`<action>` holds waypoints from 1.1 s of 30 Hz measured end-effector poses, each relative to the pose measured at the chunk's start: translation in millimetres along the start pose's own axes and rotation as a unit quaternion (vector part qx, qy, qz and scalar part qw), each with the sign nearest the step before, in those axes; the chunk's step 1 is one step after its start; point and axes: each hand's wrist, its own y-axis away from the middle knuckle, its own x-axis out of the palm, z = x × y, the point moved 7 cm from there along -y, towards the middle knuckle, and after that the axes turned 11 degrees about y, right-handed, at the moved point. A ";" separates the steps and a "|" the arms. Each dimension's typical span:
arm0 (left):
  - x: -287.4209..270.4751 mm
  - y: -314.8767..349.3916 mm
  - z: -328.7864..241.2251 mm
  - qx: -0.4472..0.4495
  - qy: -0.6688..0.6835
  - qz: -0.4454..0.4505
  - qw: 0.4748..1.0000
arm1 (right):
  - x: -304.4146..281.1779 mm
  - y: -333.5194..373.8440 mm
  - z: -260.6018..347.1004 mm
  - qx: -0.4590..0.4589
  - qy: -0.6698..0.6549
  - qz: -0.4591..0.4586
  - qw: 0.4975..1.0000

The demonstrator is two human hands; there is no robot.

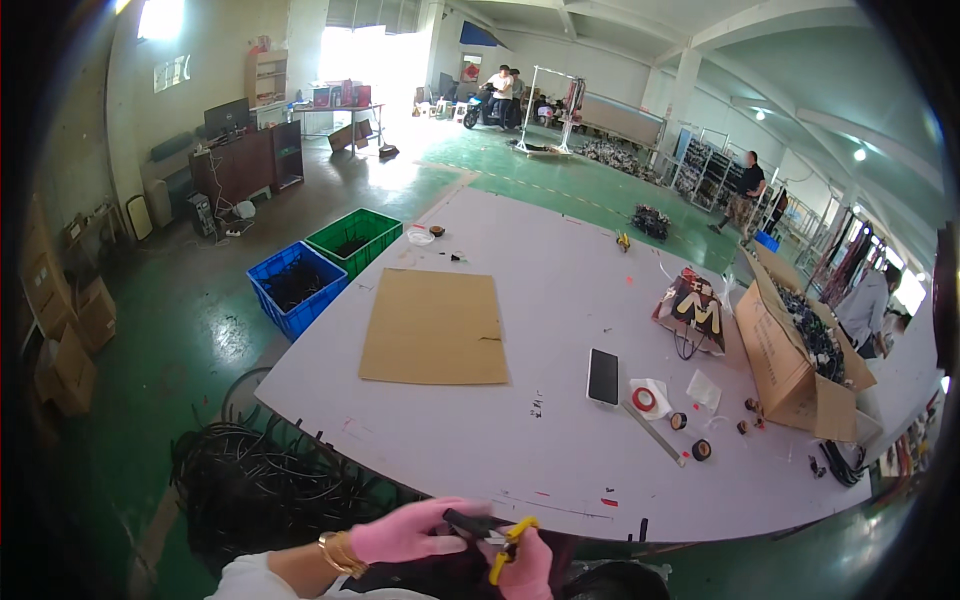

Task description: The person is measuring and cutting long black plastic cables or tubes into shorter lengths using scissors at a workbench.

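Room: large workshop hall with a green floor point(200, 330), white columns, and people standing far off at the back.
Worktop: broad white worktop point(560, 300) filling the middle of the view, its near edge just beyond the hands.
Landmark: flat brown cardboard sheet point(435, 327) lying on the worktop.
Left hand: left hand point(405, 530) in a pink glove, below the cardboard sheet at the bottom edge; its grip is narrow, fingers pinched on a black cable piece point(472, 523).
Right hand: right hand point(528, 568) in a pink glove, just right of the left hand; its grip is closed around yellow-handled pliers point(508, 545), which meet the cable piece.
Phone: black phone point(603, 376) to the right of the cardboard sheet.
Tape: red-and-white tape roll point(645, 399) just past the phone.
Box: open cardboard box point(790, 360) of dark parts, far right of the sheet.
Crates: blue crate point(296, 287) and green crate point(353, 240) on the floor, left of the sheet.
Cables: heap of black cables point(260, 490) on the floor, below and left of the sheet.
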 end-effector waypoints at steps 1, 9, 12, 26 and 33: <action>2.8 -4.3 7.2 -0.015 0.126 -0.034 0.991 | 10.0 -2.9 -0.8 0.024 -0.043 0.022 0.999; -22.3 -11.3 29.0 -0.045 0.296 -0.065 0.952 | 27.6 -12.6 17.2 0.042 -0.115 -0.018 0.992; -37.7 -9.9 28.6 -0.031 0.288 -0.097 0.952 | 44.9 -10.3 11.3 0.168 -0.349 0.032 0.921; -88.9 -5.9 42.2 -0.070 0.363 -0.209 0.906 | 62.3 -40.2 53.5 -0.079 0.039 -0.017 0.996; -90.4 -1.5 42.4 -0.121 0.330 -0.231 0.907 | 73.4 -49.7 58.1 -0.032 0.050 -0.004 0.998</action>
